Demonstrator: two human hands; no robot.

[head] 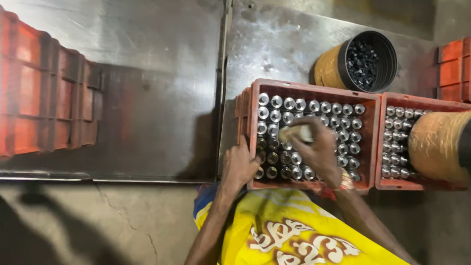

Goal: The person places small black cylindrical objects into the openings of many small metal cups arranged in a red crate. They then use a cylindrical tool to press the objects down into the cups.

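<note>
A red plastic crate [314,91] on the steel table holds several shiny metal cylinders [338,118] standing upright in rows. My left hand [239,164] grips the crate's near left corner. My right hand [319,145] is over the middle of the crate, closed on a pale cloth-like wad [297,133] that rests on the cylinder tops. My yellow printed garment [289,230] fills the lower middle of the view.
A second red crate [392,182] with more cylinders stands to the right, a tan bucket [436,145] lying over it. A black-lined bucket [365,61] of dark parts sits behind. Red crates stand at far left [44,93] and top right [454,66].
</note>
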